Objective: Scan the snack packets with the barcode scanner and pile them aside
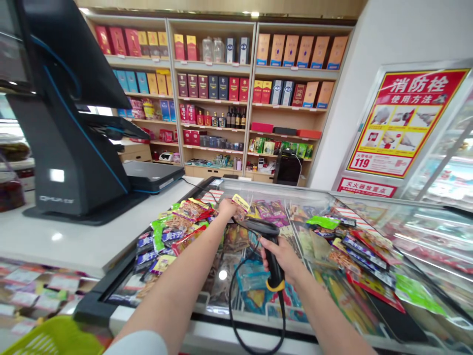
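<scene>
While the left hand (226, 209) is pinching a small printed snack packet (241, 203) between thumb and fingers, the right hand (284, 256) is wrapping the handle of a black handheld barcode scanner (274, 264), whose head is sitting just right of the packet. By its look, the packet is likely weighing little, its film thin, crinkly and somewhat slippery, so an edge hold is suiting it and leaving the print uncovered. The scanner is probably handling as stiff and moderately light, with the handle the natural place to hold; its black cable (232, 291), looping below the right grip, could be tugging. Left of the left hand, a loose pile of packets (177, 224) is lying on the glass-topped freezer (96, 300); right of the right hand, a second group of packets (364, 256) is lying. Farther left, a checkout terminal (79, 143) is standing.
</scene>
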### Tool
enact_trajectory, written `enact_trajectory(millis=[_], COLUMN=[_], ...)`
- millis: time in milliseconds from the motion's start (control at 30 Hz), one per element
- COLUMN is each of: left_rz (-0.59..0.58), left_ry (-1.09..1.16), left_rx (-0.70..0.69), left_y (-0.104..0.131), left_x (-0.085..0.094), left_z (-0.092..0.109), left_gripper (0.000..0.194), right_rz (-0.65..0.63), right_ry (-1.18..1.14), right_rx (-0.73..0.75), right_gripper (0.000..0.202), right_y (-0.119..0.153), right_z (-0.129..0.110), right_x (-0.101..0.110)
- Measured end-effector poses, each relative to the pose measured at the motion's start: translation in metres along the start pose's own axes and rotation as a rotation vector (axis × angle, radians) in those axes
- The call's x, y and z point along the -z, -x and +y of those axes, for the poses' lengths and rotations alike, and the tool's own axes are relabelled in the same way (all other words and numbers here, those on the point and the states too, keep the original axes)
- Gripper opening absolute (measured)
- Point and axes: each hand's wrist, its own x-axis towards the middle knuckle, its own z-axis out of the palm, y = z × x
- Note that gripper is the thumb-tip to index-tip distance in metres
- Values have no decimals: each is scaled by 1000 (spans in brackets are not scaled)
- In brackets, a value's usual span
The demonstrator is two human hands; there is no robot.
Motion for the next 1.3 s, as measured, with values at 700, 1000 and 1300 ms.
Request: enact_trajectory(millis=[700,1000,1300], left_rz=[132,334,331], left_ry=[659,317,200], left_rx=[-212,-276,-230], left_y=[74,63,74], left_x=[6,2,8], left_z=[-40,-51,-44], left_gripper=[19,29,29], right_rz=[-129,-66,-89], right_ry=[-3,87,82], right_rx=[66,27,27], right_gripper=[49,43,43], right_y=[13,10,11], right_z=[4,4,6], right_x=[33,29,29])
